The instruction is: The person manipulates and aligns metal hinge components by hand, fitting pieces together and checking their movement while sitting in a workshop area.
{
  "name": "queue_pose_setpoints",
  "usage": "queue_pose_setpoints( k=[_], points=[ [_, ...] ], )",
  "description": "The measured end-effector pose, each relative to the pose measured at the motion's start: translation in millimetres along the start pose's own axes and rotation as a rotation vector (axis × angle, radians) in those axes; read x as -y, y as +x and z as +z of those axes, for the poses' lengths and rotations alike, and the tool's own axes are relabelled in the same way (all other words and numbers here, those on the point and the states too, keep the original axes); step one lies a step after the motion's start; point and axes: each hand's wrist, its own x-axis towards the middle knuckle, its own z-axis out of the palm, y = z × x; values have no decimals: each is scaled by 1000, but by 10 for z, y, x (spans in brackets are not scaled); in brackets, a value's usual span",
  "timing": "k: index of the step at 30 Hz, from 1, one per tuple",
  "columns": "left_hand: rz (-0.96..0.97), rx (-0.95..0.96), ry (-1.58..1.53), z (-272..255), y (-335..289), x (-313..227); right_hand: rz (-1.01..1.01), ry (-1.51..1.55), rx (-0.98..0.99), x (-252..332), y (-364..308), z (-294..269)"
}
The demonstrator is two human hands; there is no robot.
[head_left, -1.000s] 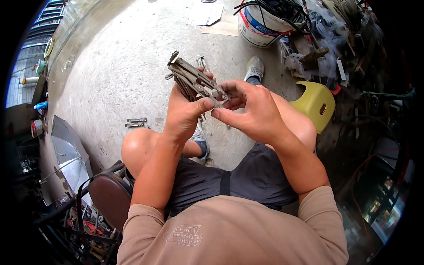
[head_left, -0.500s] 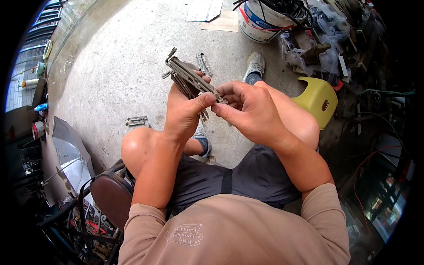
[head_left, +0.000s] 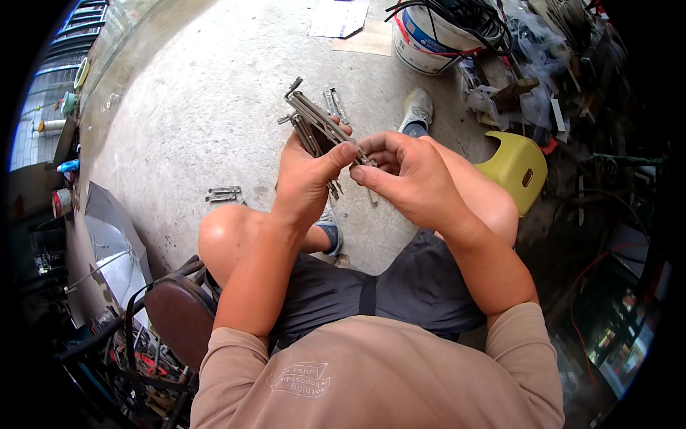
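while left hand (head_left: pixel 306 175) holds metal bars (head_left: pixel 319 116), bucket (head_left: pixel 416 56) stands beyond

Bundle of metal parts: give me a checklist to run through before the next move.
1. Left hand has hold of the bundle of metal parts: ok, its thumb lies along one side.
2. Right hand at the bundle's near end: ok, its fingers and thumb meet there.
3. Right hand's exact pinch: cannot tell, the contact is partly hidden.
4. Part ends lined up: not ok, they stick out unevenly at the far end.
5. All metal parts in hand: not ok, some lie on the floor beyond the left hand and others near the left knee.
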Motion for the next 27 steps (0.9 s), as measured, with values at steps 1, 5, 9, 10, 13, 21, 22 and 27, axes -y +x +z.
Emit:
queue_pose_setpoints(
  k=[1, 5, 9, 10, 13, 21, 22, 27],
  points=[
    [-23, 3, -21, 1, 14, -9, 1, 35, -11, -16, 8, -10],
    [-91, 18, -78, 18, 28, -34, -60, -20, -69, -52, 22, -41],
    [-102, 53, -68, 22, 47, -3, -130, -265, -157, -19, 5, 8],
    [-96, 64, -76, 29, 44, 0, -157, -298, -177, -28, 10, 3],
    [-90, 69, -93, 40, 54, 42, -226, -377, -227, -48, 22, -13],
    [-106, 71, -38, 48, 75, 77, -279, -490, -231, 27, 31, -109],
    [-106, 73, -25, 37, 82, 79, -263, -476, -228, 35, 31, -116],
    [-139, 56, 61, 25, 62, 54, -213, -421, -215, 26, 33, -191]
  ],
)
